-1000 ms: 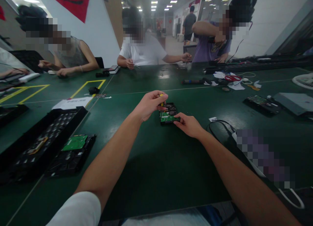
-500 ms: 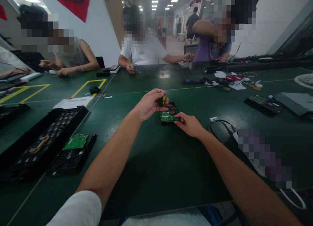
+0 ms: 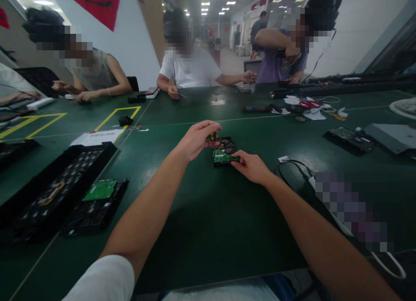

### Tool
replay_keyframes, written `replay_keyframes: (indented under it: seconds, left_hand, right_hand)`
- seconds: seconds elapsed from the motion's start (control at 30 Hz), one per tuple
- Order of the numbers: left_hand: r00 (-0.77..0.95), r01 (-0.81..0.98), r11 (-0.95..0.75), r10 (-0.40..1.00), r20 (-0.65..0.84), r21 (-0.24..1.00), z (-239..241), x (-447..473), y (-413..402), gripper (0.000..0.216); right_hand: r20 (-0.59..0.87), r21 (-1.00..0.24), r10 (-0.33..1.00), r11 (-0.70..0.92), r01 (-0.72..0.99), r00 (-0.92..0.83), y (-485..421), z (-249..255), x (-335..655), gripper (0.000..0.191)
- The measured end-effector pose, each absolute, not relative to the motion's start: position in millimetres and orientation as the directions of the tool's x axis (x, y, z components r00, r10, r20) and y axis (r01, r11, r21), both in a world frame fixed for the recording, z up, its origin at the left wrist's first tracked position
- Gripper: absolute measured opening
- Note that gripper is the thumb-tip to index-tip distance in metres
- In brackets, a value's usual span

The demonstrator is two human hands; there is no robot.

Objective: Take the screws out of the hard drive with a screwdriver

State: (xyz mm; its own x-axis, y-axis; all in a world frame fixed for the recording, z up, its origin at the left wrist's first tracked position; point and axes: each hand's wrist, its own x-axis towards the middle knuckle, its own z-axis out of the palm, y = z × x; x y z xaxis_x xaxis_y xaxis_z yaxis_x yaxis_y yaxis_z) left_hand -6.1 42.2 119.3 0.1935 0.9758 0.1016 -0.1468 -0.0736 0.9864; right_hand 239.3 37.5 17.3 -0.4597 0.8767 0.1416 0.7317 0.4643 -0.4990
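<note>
A hard drive with its green circuit board facing up lies on the dark green table in front of me. My right hand pinches its near right corner between thumb and fingers. Over the drive's far left part, my left hand is closed around a short black-and-yellow screwdriver. The fingers cover most of the handle, and I cannot make out where the tip touches.
On the left are a long black tray and another hard drive. A further drive and a grey metal box stand at right, near a cable. Several people sit across the table.
My left hand has turned and shifted slightly, its fingers now lower over the screwdriver, and less of the yellow handle shows. My right hand and the drive stay nearly in place.
</note>
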Motion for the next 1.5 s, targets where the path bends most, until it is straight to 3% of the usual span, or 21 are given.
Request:
replay_keyframes:
  seconds: [0.27, 0.57, 0.9, 1.13, 1.5]
  left_hand:
    - [0.17, -0.225, 0.047, 0.985, -0.008, 0.973, 120.2, -9.4, 43.7, 0.021]
    - [0.236, -0.156, -0.016, 0.97, 0.053, 0.988, 118.8, -11.9, 45.6, 0.024]
    - [0.239, -0.2, 0.001, 0.97, 0.048, 0.98, 120.3, -9.0, 43.9, 0.022]
    - [0.193, -0.074, -0.087, 0.976, 0.1, 0.993, 118.9, -10.5, 44.6, 0.025]
    - [0.196, -0.154, 0.012, 0.98, 0.019, 0.988, 118.4, -8.7, 43.3, 0.027]
  right_hand:
    - [0.143, -0.504, 0.877, 0.463, 0.729, -0.458, 36.7, 17.6, 239.6, 0.031]
    - [0.126, -0.484, 0.885, 0.45, 0.751, -0.449, 35.4, 22.2, 238.3, 0.031]
    - [0.133, -0.49, 0.881, 0.456, 0.743, -0.453, 36.1, 20.0, 238.6, 0.031]
    - [0.126, -0.499, 0.887, 0.444, 0.744, -0.444, 35.0, 20.6, 238.6, 0.029]
    - [0.131, -0.496, 0.884, 0.45, 0.743, -0.449, 34.7, 21.4, 238.6, 0.03]
